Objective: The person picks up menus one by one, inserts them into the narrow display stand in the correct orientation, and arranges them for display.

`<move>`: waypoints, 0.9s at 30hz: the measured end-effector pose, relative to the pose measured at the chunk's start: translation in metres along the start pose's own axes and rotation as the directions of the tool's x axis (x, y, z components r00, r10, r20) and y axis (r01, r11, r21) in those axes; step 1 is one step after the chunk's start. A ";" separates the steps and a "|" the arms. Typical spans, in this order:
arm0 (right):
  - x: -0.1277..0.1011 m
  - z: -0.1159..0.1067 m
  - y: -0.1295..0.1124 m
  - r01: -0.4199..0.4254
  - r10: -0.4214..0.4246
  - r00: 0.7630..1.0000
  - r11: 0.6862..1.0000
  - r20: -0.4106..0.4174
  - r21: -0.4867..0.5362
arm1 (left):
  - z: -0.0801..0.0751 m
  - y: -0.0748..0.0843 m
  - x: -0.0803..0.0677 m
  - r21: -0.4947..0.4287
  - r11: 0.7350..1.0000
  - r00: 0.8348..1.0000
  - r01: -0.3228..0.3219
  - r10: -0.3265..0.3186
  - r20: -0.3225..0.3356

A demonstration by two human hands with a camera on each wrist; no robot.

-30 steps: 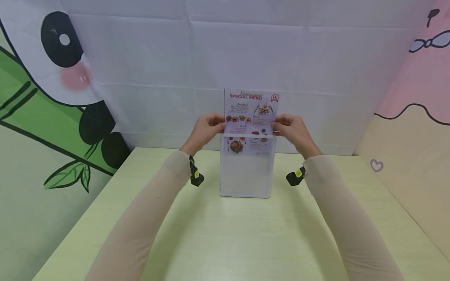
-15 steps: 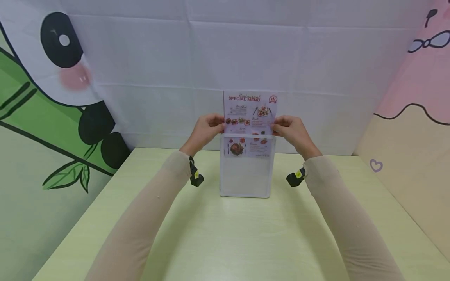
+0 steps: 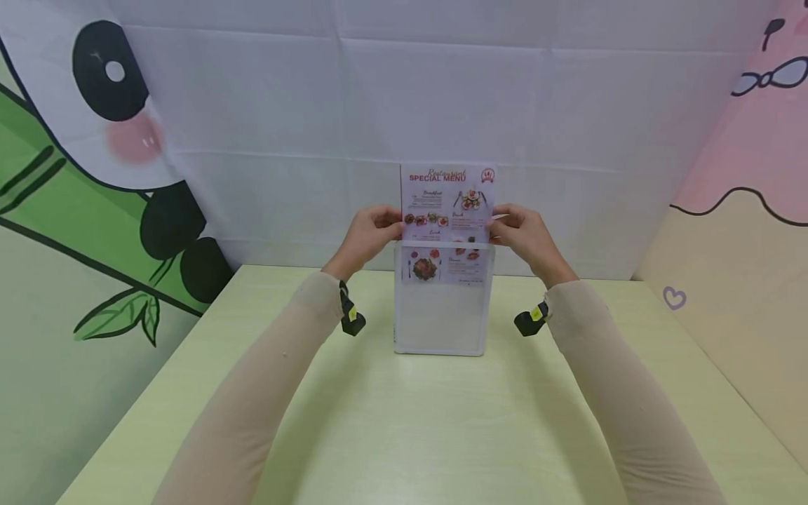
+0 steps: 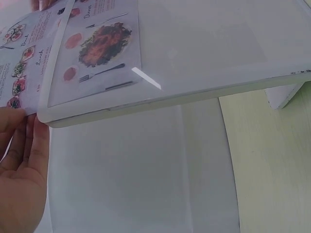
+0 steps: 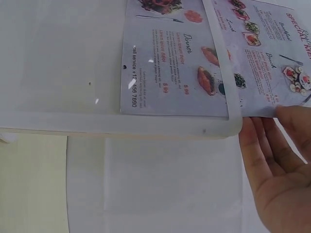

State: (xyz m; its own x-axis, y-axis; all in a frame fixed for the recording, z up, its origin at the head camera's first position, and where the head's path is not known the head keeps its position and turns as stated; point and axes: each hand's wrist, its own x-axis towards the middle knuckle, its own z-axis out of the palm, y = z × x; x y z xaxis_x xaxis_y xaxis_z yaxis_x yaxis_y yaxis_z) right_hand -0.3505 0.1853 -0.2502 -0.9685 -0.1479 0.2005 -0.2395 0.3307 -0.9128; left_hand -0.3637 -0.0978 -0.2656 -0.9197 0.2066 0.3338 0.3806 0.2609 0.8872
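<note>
- Slightly lower than a second ago, the menu sheet (image 3: 447, 203) is seen sunk a little further into the clear stand (image 3: 442, 298); hands and stand are otherwise hardly shifted.
- Menu sheet is held upright, its lower part already behind the stand's clear front, its upper part sticking out above the top edge.
- Left hand (image 3: 367, 235) is pinched on the sheet's left edge, just above the stand's top corner; in the left wrist view the fingers (image 4: 22, 145) are laid against the paper margin beside the white frame.
- Right hand (image 3: 525, 235) is pinched on the sheet's right edge at matching height; in the right wrist view the fingers (image 5: 269, 155) are seen touching the paper just past the frame corner.
- Both edges are gripped, judged so the thin sheet is kept flat and square to the slot and not buckled while fed downward.
- Grip is kept close to the stand's top, likely to stiffen the paper near the entry.
- Stand is set upright on the pale green surface (image 3: 404, 435), toward the far side, in front of a white cloth backdrop (image 3: 442, 105).
- Panda and bamboo print (image 3: 95, 140) is seen at left, a pink and beige panel (image 3: 745, 210) at right.
- Small black wrist cameras are worn under both sleeves.
</note>
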 end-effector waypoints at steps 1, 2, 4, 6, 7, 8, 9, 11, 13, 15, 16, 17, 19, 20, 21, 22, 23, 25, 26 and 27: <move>0.000 0.000 0.000 0.005 -0.005 1.000 1.000 0.000 0.002 | 0.000 0.000 0.000 0.002 1.000 1.000 0.001 -0.001 0.001; 0.000 0.001 0.000 0.010 -0.010 1.000 1.000 -0.002 0.005 | 0.000 0.000 0.000 0.004 1.000 1.000 0.002 -0.002 0.002; 0.001 0.001 0.000 0.019 -0.019 1.000 1.000 -0.003 0.004 | -0.001 0.000 0.000 0.010 1.000 1.000 0.004 -0.004 0.003; 0.000 0.002 0.000 0.019 -0.019 1.000 1.000 -0.005 0.000 | -0.001 0.000 0.000 0.020 1.000 1.000 0.008 -0.008 0.004; 0.000 0.002 -0.001 0.017 -0.017 1.000 1.000 -0.007 -0.003 | -0.001 0.000 0.000 0.025 1.000 1.000 0.011 -0.011 0.004; 0.000 0.002 -0.001 0.013 -0.013 1.000 1.000 -0.009 -0.005 | -0.001 -0.001 0.000 0.027 1.000 1.000 0.013 -0.013 0.005; 0.000 0.002 -0.001 0.008 -0.008 1.000 1.000 -0.008 -0.011 | -0.001 -0.001 0.000 0.029 0.999 1.000 0.014 -0.014 0.006; 0.000 0.002 -0.002 -0.003 0.003 1.000 1.000 -0.010 -0.015 | -0.002 -0.001 0.000 0.027 1.000 1.000 0.016 -0.016 0.011; 0.000 0.002 -0.002 -0.007 0.007 1.000 1.000 -0.011 -0.019 | -0.002 -0.001 0.000 0.017 1.000 1.000 0.013 -0.014 0.017; 0.000 0.002 -0.002 -0.010 0.010 1.000 1.000 -0.011 -0.024 | -0.003 0.000 0.000 0.013 1.000 1.000 0.011 -0.012 0.023; 0.000 0.002 -0.002 -0.014 0.014 1.000 1.000 -0.014 -0.025 | -0.003 0.000 0.000 0.012 1.000 1.000 0.013 -0.013 0.025; 0.000 0.001 -0.001 -0.016 0.015 1.000 0.999 -0.010 -0.031 | -0.003 0.000 0.000 0.011 1.000 1.000 0.014 -0.015 0.026; 0.000 0.001 0.000 -0.020 0.019 1.000 0.999 -0.007 -0.037 | -0.003 0.000 0.001 0.017 1.000 0.999 0.020 -0.020 0.025; 0.000 0.001 0.000 -0.023 0.023 1.000 0.999 -0.008 -0.036 | -0.003 0.000 0.000 0.020 1.000 0.999 0.024 -0.025 0.024; 0.000 0.001 0.000 -0.024 0.024 1.000 0.999 -0.006 -0.037 | -0.003 0.000 0.000 0.021 0.999 0.999 0.027 -0.028 0.022; 0.000 0.000 0.001 -0.023 0.023 1.000 0.999 -0.003 -0.038 | -0.003 0.000 0.000 0.020 0.999 0.999 0.029 -0.030 0.021; 0.000 0.000 0.001 -0.023 0.023 1.000 0.999 0.000 -0.038 | -0.003 0.000 0.000 0.019 0.999 0.999 0.031 -0.031 0.020; 0.000 0.000 0.002 -0.025 0.025 1.000 0.999 0.002 -0.035 | -0.003 0.001 0.000 0.014 0.999 0.999 0.032 -0.032 0.019; 0.000 0.000 0.001 -0.029 0.029 1.000 0.999 0.001 -0.035 | -0.003 0.001 0.000 0.011 0.999 0.999 0.031 -0.031 0.019; 0.000 0.000 0.002 -0.029 0.029 1.000 0.999 0.004 -0.040 | -0.003 0.001 0.000 0.009 1.000 0.999 0.029 -0.029 0.019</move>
State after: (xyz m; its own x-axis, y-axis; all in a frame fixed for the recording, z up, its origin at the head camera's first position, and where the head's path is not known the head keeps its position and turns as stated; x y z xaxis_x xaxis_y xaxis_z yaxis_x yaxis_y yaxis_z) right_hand -0.3509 0.1862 -0.2515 -0.9748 -0.1418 0.1721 -0.2136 0.3716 -0.9035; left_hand -0.3635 -0.1002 -0.2643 -0.9283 0.2172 0.3018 0.3549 0.2756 0.8934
